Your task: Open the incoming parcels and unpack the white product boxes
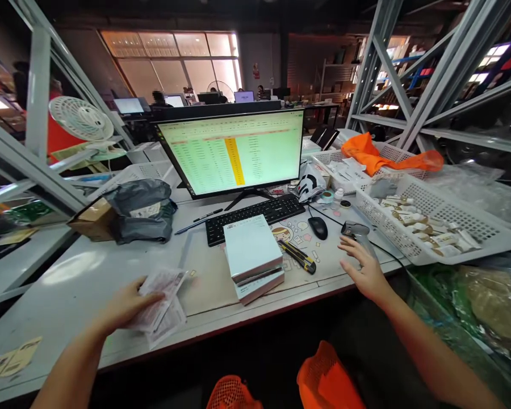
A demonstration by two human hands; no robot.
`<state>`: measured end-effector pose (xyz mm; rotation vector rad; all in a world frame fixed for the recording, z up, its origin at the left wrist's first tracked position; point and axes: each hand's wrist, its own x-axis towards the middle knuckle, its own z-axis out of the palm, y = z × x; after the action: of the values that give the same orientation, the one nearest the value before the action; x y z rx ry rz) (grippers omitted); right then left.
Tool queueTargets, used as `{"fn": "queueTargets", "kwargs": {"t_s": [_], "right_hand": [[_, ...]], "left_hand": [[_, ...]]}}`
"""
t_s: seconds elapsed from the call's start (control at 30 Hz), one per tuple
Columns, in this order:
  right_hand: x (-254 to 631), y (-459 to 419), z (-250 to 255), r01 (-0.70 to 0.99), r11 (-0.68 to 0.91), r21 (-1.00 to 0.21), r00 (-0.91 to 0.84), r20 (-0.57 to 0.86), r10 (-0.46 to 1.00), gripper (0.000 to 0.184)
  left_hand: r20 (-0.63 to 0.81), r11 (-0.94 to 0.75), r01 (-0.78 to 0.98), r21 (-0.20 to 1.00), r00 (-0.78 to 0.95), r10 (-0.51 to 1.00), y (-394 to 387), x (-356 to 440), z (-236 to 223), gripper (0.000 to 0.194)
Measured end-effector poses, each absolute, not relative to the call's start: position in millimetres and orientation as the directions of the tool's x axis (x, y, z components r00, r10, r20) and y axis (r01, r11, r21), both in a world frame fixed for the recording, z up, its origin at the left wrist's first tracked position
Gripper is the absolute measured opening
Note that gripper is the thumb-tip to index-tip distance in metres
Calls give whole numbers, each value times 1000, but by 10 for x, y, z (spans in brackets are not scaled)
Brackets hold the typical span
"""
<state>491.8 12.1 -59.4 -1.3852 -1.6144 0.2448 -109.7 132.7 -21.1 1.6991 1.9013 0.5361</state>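
My left hand [128,304] is closed on a few thin plastic packets [166,298] with printing on them, held low over the desk's left front. Their contents cannot be made out. At the right, my right hand [364,270] is open with fingers apart, just in front of a grey handheld barcode scanner [361,232]; whether it touches the scanner I cannot tell. Between the hands lie stacked white boxes [251,247] and a yellow-and-black box cutter [298,255]. A black mouse [318,227] rests left of the scanner.
Behind the stack are a keyboard [276,210] and a monitor [238,153] showing a spreadsheet. White baskets [409,244] with small packets line the right. A grey plastic bag [142,210] and a cardboard box [93,218] sit at left. Metal posts flank the desk.
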Motion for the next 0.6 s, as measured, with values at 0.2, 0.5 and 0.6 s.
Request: {"fn": "queueTargets", "kwargs": {"t_s": [0.2, 0.5, 0.6], "right_hand": [[4091, 27, 206, 428, 571, -701, -325, 469, 821, 45], [3581, 485, 324, 184, 242, -953, -349, 167, 922, 35], [4006, 847, 250, 162, 155, -974, -36, 151, 988, 44]], "left_hand": [[69, -98, 493, 865, 77, 995, 907, -185, 747, 60], [355, -459, 217, 861, 391, 849, 853, 1413, 715, 42], [487, -539, 244, 806, 241, 839, 1050, 1182, 409, 43]]}}
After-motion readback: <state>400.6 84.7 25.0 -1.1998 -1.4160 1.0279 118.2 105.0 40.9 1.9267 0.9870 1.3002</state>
